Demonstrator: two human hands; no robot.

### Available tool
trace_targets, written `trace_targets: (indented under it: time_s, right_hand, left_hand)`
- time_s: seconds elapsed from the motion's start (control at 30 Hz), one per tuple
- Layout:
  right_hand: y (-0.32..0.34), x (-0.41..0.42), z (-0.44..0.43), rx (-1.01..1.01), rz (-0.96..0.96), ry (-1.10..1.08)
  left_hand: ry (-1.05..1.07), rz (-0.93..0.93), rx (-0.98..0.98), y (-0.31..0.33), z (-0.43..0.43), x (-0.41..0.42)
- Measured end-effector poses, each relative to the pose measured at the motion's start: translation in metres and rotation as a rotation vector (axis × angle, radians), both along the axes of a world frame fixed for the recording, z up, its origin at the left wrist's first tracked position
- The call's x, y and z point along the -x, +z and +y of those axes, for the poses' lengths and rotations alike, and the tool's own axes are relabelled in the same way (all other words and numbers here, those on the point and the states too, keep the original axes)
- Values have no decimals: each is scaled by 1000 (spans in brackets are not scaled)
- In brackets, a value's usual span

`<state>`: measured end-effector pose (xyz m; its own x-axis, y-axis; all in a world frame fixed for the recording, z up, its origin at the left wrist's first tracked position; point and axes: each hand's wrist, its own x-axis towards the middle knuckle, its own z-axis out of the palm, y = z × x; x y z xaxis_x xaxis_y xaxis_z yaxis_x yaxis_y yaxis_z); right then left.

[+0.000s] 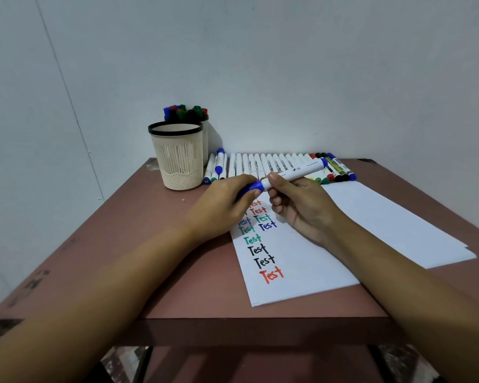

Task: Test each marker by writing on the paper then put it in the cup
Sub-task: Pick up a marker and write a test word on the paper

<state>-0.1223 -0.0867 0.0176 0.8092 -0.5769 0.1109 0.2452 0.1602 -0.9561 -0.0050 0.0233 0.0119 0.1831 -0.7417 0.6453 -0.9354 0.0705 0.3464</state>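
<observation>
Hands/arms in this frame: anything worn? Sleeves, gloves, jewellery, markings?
Nothing worn that the head view shows. The left hand and right hand have no gloves, rings, watch or wristbands. Both sides are uncovered to the frame edge, with no sleeves in view. No tattoos, tape or other markings can be seen.

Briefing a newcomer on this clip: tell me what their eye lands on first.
First, the hands at centre: the left hand grips the blue cap of a marker whose white barrel the right hand holds, above the paper. Next, the column of coloured "Test" words down its left side, then the row of markers at the far edge of the table beside the beige cup.
</observation>
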Motion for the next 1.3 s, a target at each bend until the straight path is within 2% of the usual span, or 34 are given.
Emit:
trace_targets:
  time_s: [0.23, 0.43, 0.67, 0.73, 0.77, 0.8, 0.87, 0.9, 0.97, 1.03, 1.1, 1.3]
  right_hand:
    - [4, 1, 1, -153, -25, 71]
    - [5, 0, -1, -157, -23, 55]
    - [9, 3, -5, -265, -29, -28]
    - [9, 3, -12, -262, -19, -161]
    - [7, 3, -16, -159, 24, -257]
    - [4, 3, -18, 53, 112, -367]
    - [-6, 2, -19, 678, 306, -546]
    - [-12, 2, -18, 936, 354, -548]
    - [-21, 0, -18, 1204, 463, -418]
    - [-27, -3, -20, 1318, 580, -307]
    - [-27, -3, -20, 1351, 647, -263]
    - [-24, -3, -19, 1356, 656, -254]
  left_hand:
    - [-10, 146, -7, -1, -2, 6]
    - [-8, 272, -36, 2, -3, 5]
    - [-108, 922, 119, 13, -2, 5]
    - [-109, 983, 179, 18, 4, -1]
    - [-88, 963, 200, 21, 7, -5]
    - [-62, 940, 231, 25, 10, -10]
    - [-3, 905, 293, 36, 13, -19]
    - [25, 869, 311, 44, 14, -24]
    - [62, 791, 333, 64, 14, -32]
    - [90, 723, 366, 87, 14, -42]
    - [150, 629, 379, 113, 12, -57]
    - [305, 555, 387, 167, -8, -119]
